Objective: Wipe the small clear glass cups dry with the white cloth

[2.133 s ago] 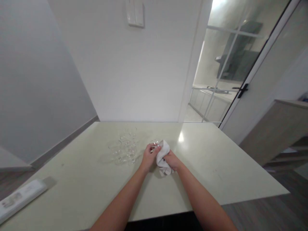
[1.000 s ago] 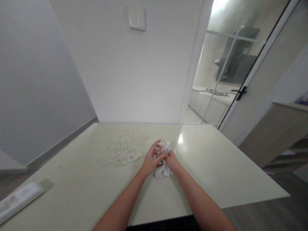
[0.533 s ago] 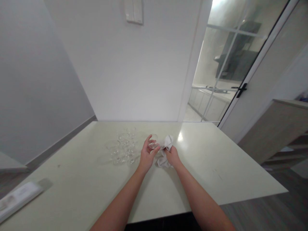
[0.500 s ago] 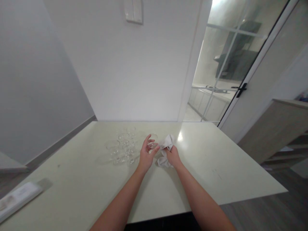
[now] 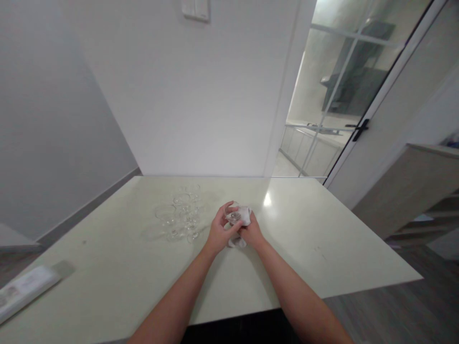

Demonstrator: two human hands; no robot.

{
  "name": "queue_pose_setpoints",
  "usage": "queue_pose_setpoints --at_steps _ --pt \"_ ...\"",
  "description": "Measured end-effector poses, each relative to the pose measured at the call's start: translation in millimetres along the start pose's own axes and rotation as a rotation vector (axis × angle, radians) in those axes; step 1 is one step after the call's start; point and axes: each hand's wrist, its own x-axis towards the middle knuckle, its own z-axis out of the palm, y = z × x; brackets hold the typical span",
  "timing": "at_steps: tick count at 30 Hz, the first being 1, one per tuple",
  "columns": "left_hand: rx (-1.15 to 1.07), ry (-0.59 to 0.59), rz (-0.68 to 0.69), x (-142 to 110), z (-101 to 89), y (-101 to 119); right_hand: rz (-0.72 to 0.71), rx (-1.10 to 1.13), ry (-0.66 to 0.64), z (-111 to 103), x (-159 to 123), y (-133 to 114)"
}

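Observation:
My left hand (image 5: pixel 219 230) is closed round the bowl of a clear stemmed glass (image 5: pixel 233 216), which it holds above the table. In my right hand (image 5: pixel 252 231) is a crumpled white cloth (image 5: pixel 245 215), pressed against the glass's right and lower side. Part of the cloth hangs down below the hands. The fingers of my right hand are mostly hidden behind the cloth and my left thumb. To the left, several clear stemmed glasses (image 5: pixel 183 210) stand grouped on the table.
The pale glossy table (image 5: pixel 308 253) meets a white wall (image 5: pixel 201 105) at its far edge. A white box (image 5: pixel 28 291) lies at the near left. Beyond the right edge are a wooden shelf unit (image 5: pixel 412 186) and a glass-paned door (image 5: pixel 333 95).
My right hand has moved left, bringing the cloth from beside the glass onto it. My hands now touch. The view has shifted slightly.

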Motion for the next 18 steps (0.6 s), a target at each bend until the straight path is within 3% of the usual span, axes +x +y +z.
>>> queue_pose_setpoints --at_steps 6,11,15,18 --pt "-0.005 -0.007 -0.002 1.1 -0.2 1.0 -0.068 -0.116 0.008 -1.5 0.4 -1.0" --pt "-0.016 0.065 0.006 4.3 -2.7 -0.5 -0.047 -0.011 0.053 -1.5 1.6 -2.2" --pt "-0.043 0.298 -0.007 9.6 -11.4 -5.8 0.096 0.105 0.107 -2.4 5.5 1.8" --pt "-0.069 0.353 -0.047 11.6 -14.1 -8.1 0.312 0.195 0.191 -0.6 7.9 6.1"
